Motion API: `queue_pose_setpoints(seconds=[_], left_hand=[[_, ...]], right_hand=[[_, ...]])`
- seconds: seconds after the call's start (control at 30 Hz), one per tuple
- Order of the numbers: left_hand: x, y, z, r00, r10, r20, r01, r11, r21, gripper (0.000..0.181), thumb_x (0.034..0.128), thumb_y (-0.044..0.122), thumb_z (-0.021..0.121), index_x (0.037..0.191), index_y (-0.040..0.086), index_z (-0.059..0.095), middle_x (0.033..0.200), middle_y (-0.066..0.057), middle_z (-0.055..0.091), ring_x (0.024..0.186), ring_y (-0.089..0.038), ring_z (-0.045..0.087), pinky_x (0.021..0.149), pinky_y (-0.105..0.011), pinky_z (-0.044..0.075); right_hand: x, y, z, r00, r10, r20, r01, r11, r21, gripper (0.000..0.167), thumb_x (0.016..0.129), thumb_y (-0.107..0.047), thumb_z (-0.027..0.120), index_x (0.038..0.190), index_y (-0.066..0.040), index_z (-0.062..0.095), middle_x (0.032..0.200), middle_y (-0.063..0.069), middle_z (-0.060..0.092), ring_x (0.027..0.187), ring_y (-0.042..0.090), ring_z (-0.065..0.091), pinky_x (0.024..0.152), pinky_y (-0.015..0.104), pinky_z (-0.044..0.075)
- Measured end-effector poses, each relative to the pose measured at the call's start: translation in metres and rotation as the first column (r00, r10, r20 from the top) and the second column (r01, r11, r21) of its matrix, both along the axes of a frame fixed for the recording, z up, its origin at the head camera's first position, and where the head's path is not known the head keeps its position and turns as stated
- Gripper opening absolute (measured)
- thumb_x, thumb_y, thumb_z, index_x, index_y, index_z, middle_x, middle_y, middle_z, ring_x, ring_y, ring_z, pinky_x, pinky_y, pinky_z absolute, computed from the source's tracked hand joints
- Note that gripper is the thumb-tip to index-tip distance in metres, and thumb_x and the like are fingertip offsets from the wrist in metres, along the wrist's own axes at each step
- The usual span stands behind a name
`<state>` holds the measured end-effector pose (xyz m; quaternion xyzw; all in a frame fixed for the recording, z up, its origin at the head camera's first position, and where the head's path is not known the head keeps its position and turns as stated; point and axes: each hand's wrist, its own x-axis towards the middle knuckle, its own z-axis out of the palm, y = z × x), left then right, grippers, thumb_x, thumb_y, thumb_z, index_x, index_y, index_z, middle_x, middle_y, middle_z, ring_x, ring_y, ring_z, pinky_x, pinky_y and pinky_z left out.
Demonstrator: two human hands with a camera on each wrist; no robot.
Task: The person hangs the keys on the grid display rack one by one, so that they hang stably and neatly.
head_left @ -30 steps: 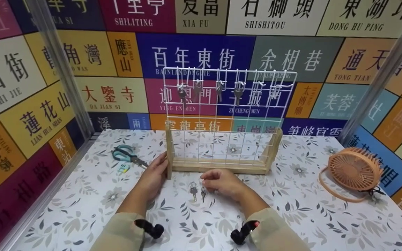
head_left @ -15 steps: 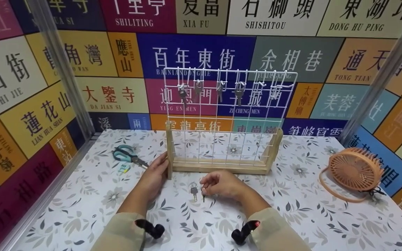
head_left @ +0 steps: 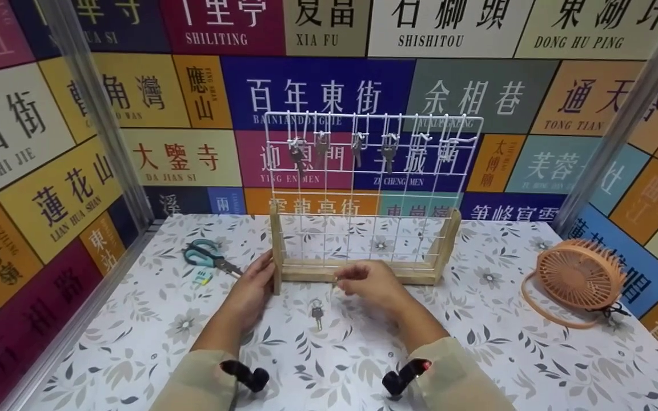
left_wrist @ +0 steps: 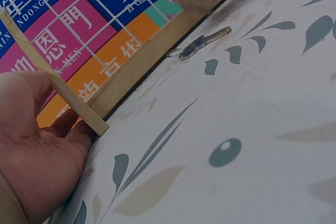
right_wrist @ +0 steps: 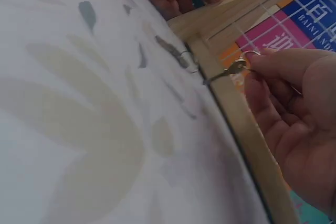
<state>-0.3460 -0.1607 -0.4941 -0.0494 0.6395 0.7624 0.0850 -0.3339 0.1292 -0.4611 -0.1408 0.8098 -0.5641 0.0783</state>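
A white wire rack on a wooden stand [head_left: 446, 248] stands upright on the patterned table. My left hand [head_left: 253, 288] holds its left wooden post, thumb and fingers on either side of it in the left wrist view. In front of the rack's base, my right hand [head_left: 370, 281] pinches a key ring between thumb and finger. From that ring a small key [right_wrist: 233, 68] hangs, plainest in the right wrist view. Another key [head_left: 317, 314] with a ring lies on the table between my hands. Several keys [head_left: 389, 149] hang from hooks along the rack's upper part.
Teal-handled pliers [head_left: 208, 254] and a small white, teal and yellow item [head_left: 202, 277] lie left of the rack. An orange fan [head_left: 580, 279] stands at the right. Clear posts and a wall of coloured signs [head_left: 317, 85] enclose the table.
My right hand has picked one key up off the table by its ring and raised it towards the rack. The left hand stays on the post.
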Motion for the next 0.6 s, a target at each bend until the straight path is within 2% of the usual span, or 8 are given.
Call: queue_pose_setpoints(seconds=[0.07, 0.17, 0.37, 0.5, 0.6], left_hand=[[0.000, 0.001, 0.001, 1.000, -0.001, -0.001, 0.001, 1.000, 0.002, 0.048, 0.1134, 0.035, 0.052, 0.161, 0.040, 0.046, 0.173, 0.006, 0.040, 0.164, -0.022, 0.032, 0.138, -0.043, 0.023], [0.000, 0.001, 0.002, 1.000, 0.000, -0.003, 0.000, 1.000, 0.008, 0.048, 0.1132, 0.036, 0.052, 0.161, 0.039, 0.046, 0.173, 0.005, 0.039, 0.164, -0.022, 0.032, 0.138, -0.042, 0.023], [-0.001, 0.001, 0.001, 1.000, -0.009, -0.006, 0.009, 1.000, 0.004, 0.049, 0.1132, 0.036, 0.052, 0.161, 0.039, 0.045, 0.174, 0.004, 0.039, 0.164, -0.022, 0.032, 0.137, -0.042, 0.024], [0.000, 0.001, 0.001, 1.000, -0.013, 0.012, 0.013, 1.000, -0.007, 0.047, 0.1133, 0.037, 0.051, 0.160, 0.042, 0.046, 0.174, 0.005, 0.039, 0.164, -0.021, 0.032, 0.137, -0.042, 0.024], [0.000, 0.002, 0.001, 1.000, -0.008, 0.018, 0.008, 1.000, -0.010, 0.046, 0.1132, 0.038, 0.051, 0.159, 0.044, 0.047, 0.173, 0.006, 0.039, 0.164, -0.021, 0.032, 0.137, -0.042, 0.024]], right_hand=[[0.004, 0.004, 0.017, 0.998, -0.033, -0.055, 0.033, 0.999, -0.004, 0.021, 0.096, -0.013, 0.079, 0.116, -0.008, 0.080, 0.107, 0.005, 0.080, 0.093, 0.015, 0.073, 0.084, 0.031, 0.065], [0.014, 0.013, 0.042, 0.990, -0.034, -0.139, 0.038, 0.999, 0.030, 0.018, 0.098, -0.016, 0.078, 0.115, -0.011, 0.081, 0.107, 0.006, 0.080, 0.094, 0.016, 0.073, 0.082, 0.026, 0.064], [0.026, 0.047, 0.094, 0.969, -0.072, -0.236, 0.078, 0.997, 0.014, 0.019, 0.098, -0.015, 0.078, 0.115, -0.008, 0.081, 0.108, 0.013, 0.080, 0.090, 0.016, 0.073, 0.076, 0.022, 0.062], [0.031, 0.071, 0.132, 0.936, -0.115, -0.333, 0.128, 0.992, 0.019, 0.017, 0.097, -0.013, 0.079, 0.113, -0.008, 0.081, 0.110, 0.012, 0.080, 0.091, 0.015, 0.075, 0.081, 0.023, 0.065], [0.032, 0.085, 0.157, 0.899, -0.148, -0.413, 0.175, 0.984, 0.030, 0.014, 0.097, -0.013, 0.078, 0.110, -0.011, 0.082, 0.110, 0.008, 0.080, 0.091, 0.014, 0.076, 0.081, 0.022, 0.065]])
